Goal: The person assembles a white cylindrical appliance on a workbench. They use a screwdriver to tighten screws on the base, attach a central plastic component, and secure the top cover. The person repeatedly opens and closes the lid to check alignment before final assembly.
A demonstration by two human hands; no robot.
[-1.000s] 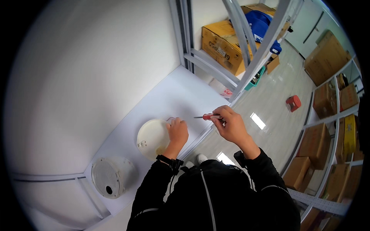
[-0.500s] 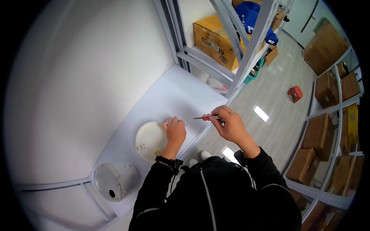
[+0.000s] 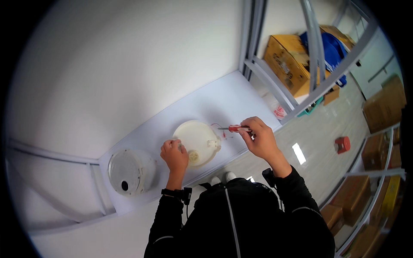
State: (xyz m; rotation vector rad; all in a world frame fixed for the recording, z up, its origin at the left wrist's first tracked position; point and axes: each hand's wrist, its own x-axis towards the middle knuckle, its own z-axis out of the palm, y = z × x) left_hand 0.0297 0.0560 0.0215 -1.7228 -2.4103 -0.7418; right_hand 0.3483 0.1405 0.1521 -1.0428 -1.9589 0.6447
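A round cream-white cover (image 3: 186, 132) lies on the white tabletop in front of me. My left hand (image 3: 175, 158) holds its left rim, fingers curled in over the edge; a small fitting there is partly hidden. On the cover's face sit a ribbed round part (image 3: 194, 156) and, towards the right rim, a white bracket (image 3: 212, 143). Thin red wires (image 3: 223, 134) run out on the tabletop beyond that rim. My right hand (image 3: 261, 137) grips a screwdriver (image 3: 238, 128) with a red and pale handle, its dark shaft pointing left, apart from the cover.
On the table's left end stands a white drum-shaped housing (image 3: 148, 170) with a dark hole in its end face. A grey metal frame (image 3: 275, 88) rises at the right end, before a yellow carton (image 3: 286, 64) and a blue bag (image 3: 331, 49). A red stool (image 3: 342, 145) stands on the floor.
My left hand has moved from the cover's right rim to its left rim, uncovering the white bracket. The right hand still holds the screwdriver. The whole view has turned and shifted.
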